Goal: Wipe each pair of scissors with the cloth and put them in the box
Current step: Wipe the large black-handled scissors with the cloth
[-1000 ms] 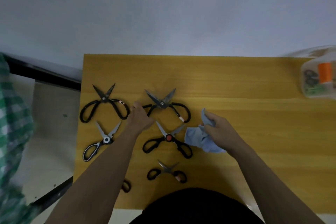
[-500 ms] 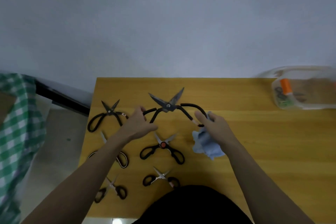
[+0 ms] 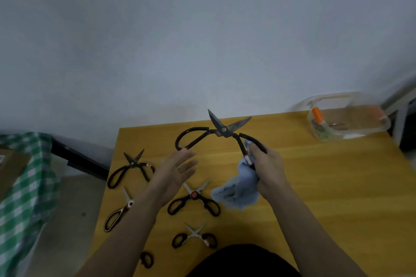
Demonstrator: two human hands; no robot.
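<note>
- Bench, yellow wood, carries everything: five more pairs of scissors lie spread on its left half, w/ a dark handle loop of a further pair just showing at the near edge.
- Box, clear plastic, sits at the far right corner, well apart from both hands; orange-capped item inside, rest too blurred to name.
- Checked cloth, green/white, hangs off to the left, not on the bench.
- Cloth, pale blue, soft and bunched, droops from the right hand down toward the bench top; limp, will mould round a blade, no grip of its own.
- Large black scissors held up over the far-centre of the bench, blades apart, tips pointing away. Judged stiff steel, heaviest of the lot; long bowed handles mean it will swing about the pivot if held by one handle only. Blade edges sharp, likely slick – take by the handles, wipe from spine side w/ cloth between skin and edge.
- Right hand curled round the right handle and the cloth together, firm wrap.
- Left hand spread flat, palm up, fingers straight, gripping nothing; fingertips at the left handle loop – touching or just short, can't tell.
- Scissors w/ red pivot lie just below the left hand, blades apart.
</note>
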